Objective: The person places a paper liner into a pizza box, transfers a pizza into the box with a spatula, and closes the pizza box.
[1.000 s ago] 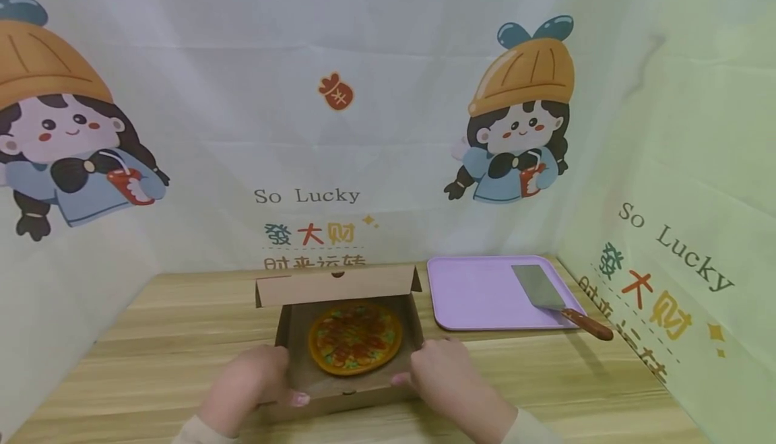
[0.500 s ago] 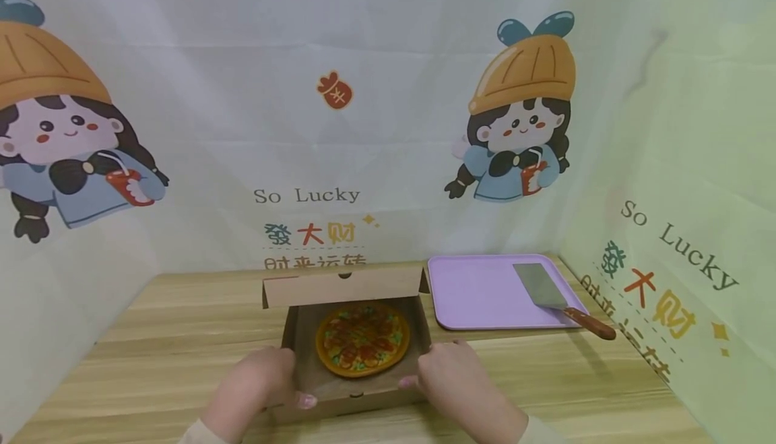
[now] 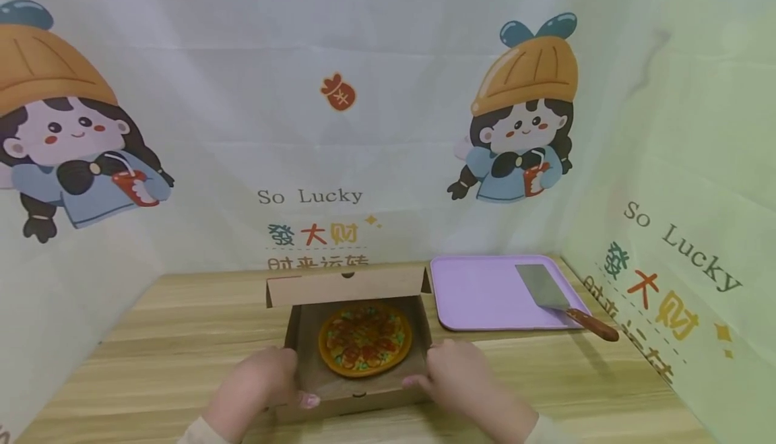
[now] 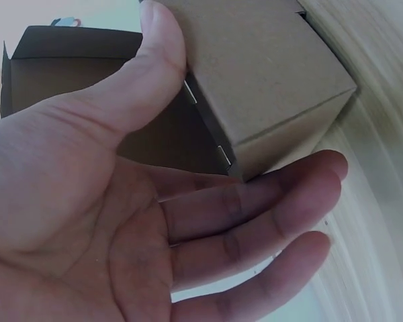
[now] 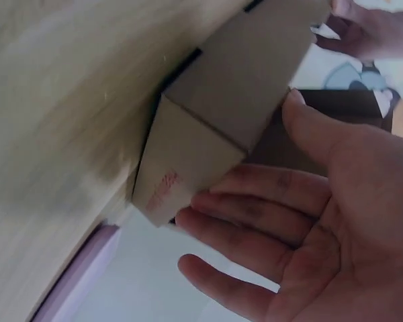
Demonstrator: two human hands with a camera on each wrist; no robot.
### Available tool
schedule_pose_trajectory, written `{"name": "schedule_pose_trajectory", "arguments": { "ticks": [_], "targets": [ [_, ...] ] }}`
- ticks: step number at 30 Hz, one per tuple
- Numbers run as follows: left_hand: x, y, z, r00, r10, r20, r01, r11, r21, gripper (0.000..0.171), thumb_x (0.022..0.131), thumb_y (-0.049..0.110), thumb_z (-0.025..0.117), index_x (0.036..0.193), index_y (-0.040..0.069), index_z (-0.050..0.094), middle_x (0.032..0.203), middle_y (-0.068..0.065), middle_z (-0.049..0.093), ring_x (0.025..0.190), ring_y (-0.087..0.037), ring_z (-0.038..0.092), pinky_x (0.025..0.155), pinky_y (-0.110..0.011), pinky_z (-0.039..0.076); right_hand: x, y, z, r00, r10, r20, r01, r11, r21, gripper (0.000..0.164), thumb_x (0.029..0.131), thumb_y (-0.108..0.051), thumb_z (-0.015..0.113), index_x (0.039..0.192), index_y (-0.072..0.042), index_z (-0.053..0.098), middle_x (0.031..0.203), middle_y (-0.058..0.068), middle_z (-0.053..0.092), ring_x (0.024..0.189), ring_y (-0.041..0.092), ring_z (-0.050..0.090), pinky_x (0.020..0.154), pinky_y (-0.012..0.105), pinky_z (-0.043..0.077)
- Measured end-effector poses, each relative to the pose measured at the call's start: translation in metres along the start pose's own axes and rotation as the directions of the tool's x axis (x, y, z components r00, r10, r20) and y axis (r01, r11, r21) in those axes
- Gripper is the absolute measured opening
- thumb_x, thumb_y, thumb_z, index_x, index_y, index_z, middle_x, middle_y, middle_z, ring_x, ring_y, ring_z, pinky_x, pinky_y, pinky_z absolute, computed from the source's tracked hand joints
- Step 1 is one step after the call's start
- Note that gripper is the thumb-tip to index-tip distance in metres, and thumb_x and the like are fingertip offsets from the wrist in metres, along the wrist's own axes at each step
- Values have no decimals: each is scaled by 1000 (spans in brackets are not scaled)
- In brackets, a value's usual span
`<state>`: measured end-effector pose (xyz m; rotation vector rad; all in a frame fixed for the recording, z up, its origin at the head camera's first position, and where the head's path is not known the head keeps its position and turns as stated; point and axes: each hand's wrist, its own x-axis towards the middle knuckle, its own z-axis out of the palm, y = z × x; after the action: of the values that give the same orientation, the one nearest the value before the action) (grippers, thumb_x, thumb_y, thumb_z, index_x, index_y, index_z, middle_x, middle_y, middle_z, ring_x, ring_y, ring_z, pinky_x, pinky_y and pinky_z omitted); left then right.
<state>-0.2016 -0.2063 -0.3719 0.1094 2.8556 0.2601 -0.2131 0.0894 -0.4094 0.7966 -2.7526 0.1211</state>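
Note:
A brown cardboard pizza box [image 3: 321, 409] stands on the wooden table with its lid [image 3: 348, 287] raised at the back. Inside lies a round pizza [image 3: 365, 339] with red and green topping. My left hand [image 3: 261, 383] grips the box's front left corner; in the left wrist view its thumb [image 4: 162, 50] lies over the front wall and its fingers [image 4: 255, 215] run along the side. On the front right corner, my right hand [image 3: 461, 373] holds the box in the same way, fingers [image 5: 248, 211] against the side wall in the right wrist view.
A purple tray [image 3: 473, 296] stands on the table behind and right of the box. A spatula [image 3: 542, 287] lies across it, its wooden handle jutting over the tray's front right edge. Printed cloth [image 3: 388, 127] hangs along the back and sides.
The box with the pizza in it has shifted slightly to the right, and both hands have moved along with it. Tray and spatula stay in place.

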Motion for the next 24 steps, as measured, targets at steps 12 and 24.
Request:
{"name": "schedule_pose_trajectory", "arguments": {
  "ticks": [12, 24],
  "targets": [
    [-10, -30, -17, 993, 18, -116, -55, 944, -325, 110, 90, 58, 80, 152, -21, 35, 142, -46, 54, 128, -61, 58, 106, -70, 49, 21, 22, -56, 970, 235, 56, -238, 893, 382, 60, 104, -35, 70, 145, 7, 59, 130, 29, 73, 120, 45, 72, 103, 58, 57],
    [-30, -23, -66, 925, 35, -378, -175, 923, -342, 94, 107, 61, 54, 168, -1, 18, 156, -36, 49, 139, -53, 56, 106, -67, 52, 40, 23, -85, 975, 213, -68, -157, 869, 470, 47, 108, -9, 48, 155, -5, 54, 62, 4, 49, 54, 18, 46, 62, 35, 46]
  ]
}}
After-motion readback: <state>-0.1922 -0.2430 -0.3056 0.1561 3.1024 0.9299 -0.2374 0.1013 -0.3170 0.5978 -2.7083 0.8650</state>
